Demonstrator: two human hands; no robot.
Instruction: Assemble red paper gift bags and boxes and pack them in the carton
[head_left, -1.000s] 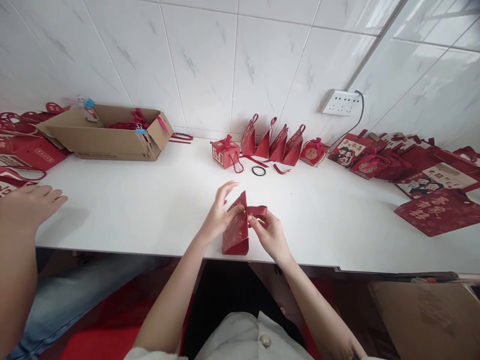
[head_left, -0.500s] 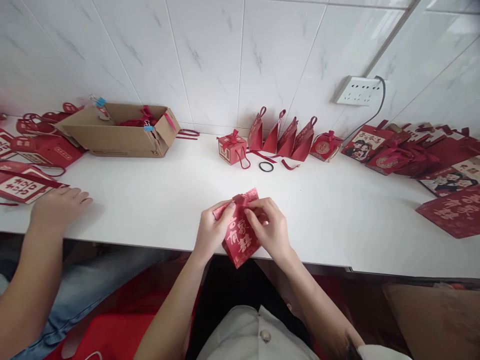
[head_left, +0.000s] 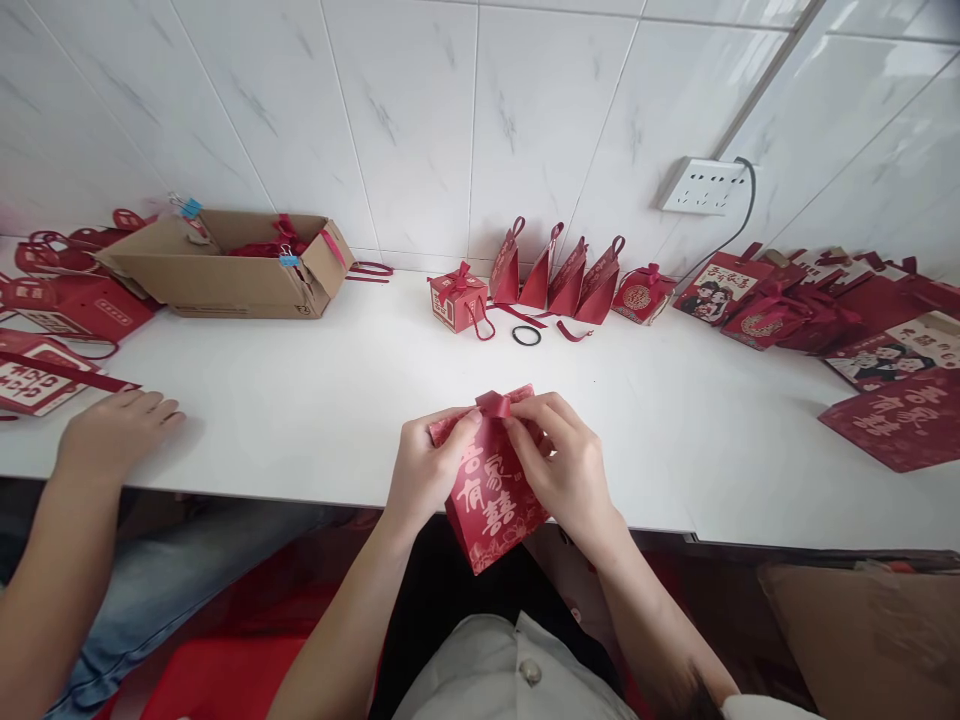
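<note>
At the lower centre of the frame, the red gift box (head_left: 491,515) is held tilted, printed face up, its lowest corner reaching past the near edge of the worktop (head_left: 300,420). Whether it also rests on that edge cannot be told.

The person's left hand (head_left: 429,462) grips the box's upper left edge, thumb on the front and fingers curled behind. The right hand (head_left: 566,460) pinches the ribbon (head_left: 493,405) between thumb and forefinger at the top of the box; how the ribbon passes underneath is hidden by the fingers.

To do this neatly, the left thumb would best bear down close to the ribbon without creasing the card, while the right hand draws it gently, flat and untwisted. A hard tug could likely bend the top edge. Bringing the lower corner back over the worktop would probably give steadier support.

Farther off, above centre, lie a black hair tie (head_left: 526,335) and a loose ribbon piece (head_left: 574,331); behind them, four pointed boxes (head_left: 600,285) with upright loops offer a likely pattern to match.
</note>
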